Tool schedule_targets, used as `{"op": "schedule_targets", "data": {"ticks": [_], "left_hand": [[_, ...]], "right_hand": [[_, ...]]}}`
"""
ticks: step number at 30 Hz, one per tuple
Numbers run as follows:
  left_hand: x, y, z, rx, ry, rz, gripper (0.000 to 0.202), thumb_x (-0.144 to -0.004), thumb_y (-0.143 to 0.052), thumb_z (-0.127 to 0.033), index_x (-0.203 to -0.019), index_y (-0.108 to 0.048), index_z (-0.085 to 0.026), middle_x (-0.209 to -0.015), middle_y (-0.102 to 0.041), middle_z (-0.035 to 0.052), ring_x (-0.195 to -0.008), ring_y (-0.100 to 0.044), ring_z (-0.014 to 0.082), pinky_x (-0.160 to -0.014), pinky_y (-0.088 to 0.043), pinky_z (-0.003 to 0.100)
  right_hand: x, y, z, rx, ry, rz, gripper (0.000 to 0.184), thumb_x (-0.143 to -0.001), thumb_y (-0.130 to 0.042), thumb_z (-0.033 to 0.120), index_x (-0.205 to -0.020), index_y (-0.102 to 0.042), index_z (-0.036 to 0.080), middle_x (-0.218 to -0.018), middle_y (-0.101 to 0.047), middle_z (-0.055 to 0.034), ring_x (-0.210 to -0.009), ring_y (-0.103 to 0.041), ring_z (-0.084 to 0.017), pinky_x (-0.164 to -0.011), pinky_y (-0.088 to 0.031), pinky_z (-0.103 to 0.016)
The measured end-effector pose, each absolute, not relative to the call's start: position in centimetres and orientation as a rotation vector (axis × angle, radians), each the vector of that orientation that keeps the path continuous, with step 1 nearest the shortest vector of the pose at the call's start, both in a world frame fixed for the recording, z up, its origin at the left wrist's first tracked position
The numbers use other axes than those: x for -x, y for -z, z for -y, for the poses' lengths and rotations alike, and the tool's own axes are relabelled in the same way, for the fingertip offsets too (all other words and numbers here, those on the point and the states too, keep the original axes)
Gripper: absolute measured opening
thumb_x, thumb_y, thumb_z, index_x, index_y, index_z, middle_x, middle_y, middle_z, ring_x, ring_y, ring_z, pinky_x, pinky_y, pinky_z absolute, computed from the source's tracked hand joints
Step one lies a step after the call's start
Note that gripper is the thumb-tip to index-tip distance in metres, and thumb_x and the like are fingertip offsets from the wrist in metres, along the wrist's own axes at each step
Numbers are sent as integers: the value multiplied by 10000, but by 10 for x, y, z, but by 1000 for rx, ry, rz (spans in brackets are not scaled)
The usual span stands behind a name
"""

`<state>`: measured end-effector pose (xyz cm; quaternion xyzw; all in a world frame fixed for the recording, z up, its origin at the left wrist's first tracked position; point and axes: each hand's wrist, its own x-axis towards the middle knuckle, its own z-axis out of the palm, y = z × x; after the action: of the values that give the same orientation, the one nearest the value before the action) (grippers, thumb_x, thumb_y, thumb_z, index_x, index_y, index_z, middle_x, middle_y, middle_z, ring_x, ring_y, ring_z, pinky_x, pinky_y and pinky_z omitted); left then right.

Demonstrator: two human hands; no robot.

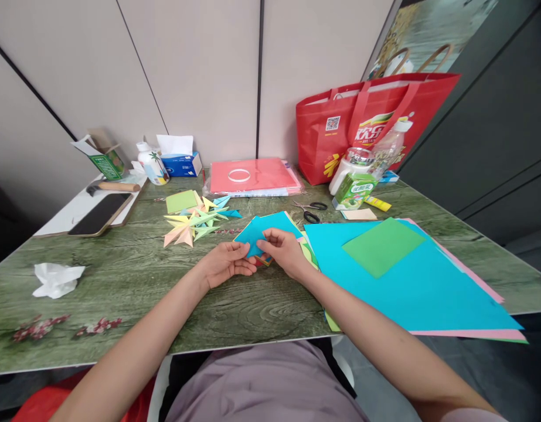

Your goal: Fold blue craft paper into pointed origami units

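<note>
Between my two hands is a small piece of blue paper (pixel 254 233), tilted up off the table. My left hand (pixel 226 262) pinches its lower left edge between thumb and fingers. On the other side, my right hand (pixel 284 251) grips the right edge, thumb and forefinger together. Behind it lies a stack of coloured paper squares (pixel 281 220) with blue on top, partly covered by my hands. Folded paper pieces (pixel 195 220) in yellow, green, peach and blue lie in a heap beyond my left hand.
Large blue sheets (pixel 384 293) overhang the front edge at right, a green square (pixel 383 246) on them. Black scissors (pixel 313 212) lie beyond my right hand. Farther back stand a red bag (pixel 323 140), a green carton (pixel 354 191) and a tissue pack (pixel 181 164). A phone (pixel 101 214) and hammer (pixel 116 186) lie left.
</note>
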<state>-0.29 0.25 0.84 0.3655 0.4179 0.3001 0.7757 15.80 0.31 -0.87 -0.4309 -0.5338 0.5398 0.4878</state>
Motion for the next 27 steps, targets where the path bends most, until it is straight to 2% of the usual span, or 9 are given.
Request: {"op": "schedule_targets", "data": {"ticks": [9, 14, 18, 21, 27], "left_hand": [[1, -2, 0, -932, -735, -932, 245, -657, -733, -278, -654, -584, -84, -562, -649, 45, -470, -623, 130, -428, -497, 192], [-1, 0, 1, -959, -772, -948, 268, -646, -738, -308, -657, -584, -89, -546, -650, 41, -459, -618, 133, -418, -489, 197], [2, -3, 0, -907, -714, -890, 273, -711, -683, -333, -667, -614, -72, -601, -680, 92, -519, -645, 146, -495, -520, 214], [3, -6, -1, -882, -699, -883, 237, -716, -686, -294, -698, -630, -65, -642, -693, 108, -544, -654, 144, -538, -532, 218], [0, -3, 0, -921, -784, -910, 227, -647, -741, -272, -664, -620, -80, -577, -671, 66, -476, -622, 124, -455, -496, 191]], "right_hand": [[-156, 8, -3, 1032, -1347, 1259, 311, -570, -684, 418, -668, -515, 176, -579, -496, 61, -478, -469, -73, -478, -452, -234], [-155, 8, -3, 1031, -1317, 1238, 309, -560, -691, 408, -639, -514, 168, -566, -477, 66, -480, -443, -63, -470, -450, -224], [-155, 7, -4, 1029, -1308, 1180, 314, -547, -701, 389, -612, -484, 171, -532, -426, 81, -475, -421, -57, -450, -444, -211], [-156, 5, -4, 1046, -1310, 1157, 312, -546, -702, 375, -619, -478, 170, -539, -429, 82, -472, -448, -61, -442, -438, -211], [-156, 3, -2, 1065, -1321, 1181, 301, -564, -688, 385, -628, -487, 171, -526, -461, 79, -450, -477, -71, -414, -406, -208]]}}
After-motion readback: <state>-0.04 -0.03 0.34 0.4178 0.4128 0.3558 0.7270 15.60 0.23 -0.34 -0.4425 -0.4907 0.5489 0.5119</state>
